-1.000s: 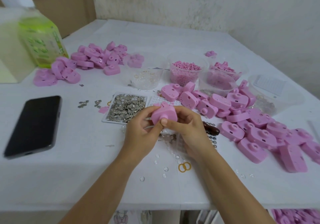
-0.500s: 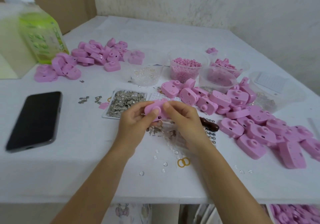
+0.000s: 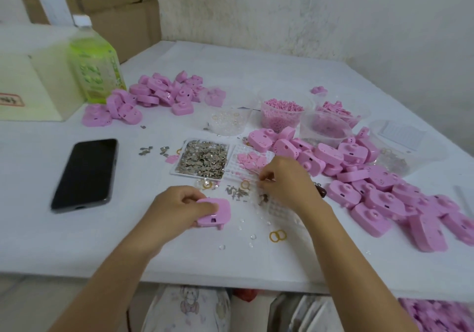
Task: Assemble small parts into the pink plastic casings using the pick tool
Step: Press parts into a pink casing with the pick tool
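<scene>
Left grip [image 3: 177, 208], right grip [image 3: 287, 180], both forearms bare. Below the desk [image 3: 64, 242] edge, white clothing [image 3: 189, 308] printed with little cartoon figures in purple.

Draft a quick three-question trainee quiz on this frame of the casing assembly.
1. True or false: the left hand grips a pink casing.
2. What lies left of the tray of metal parts? A. phone B. scissors C. mug
3. Fill in: the right hand is at the white tray of small ___ pieces.
Key: 1 true; 2 A; 3 pink.
</scene>
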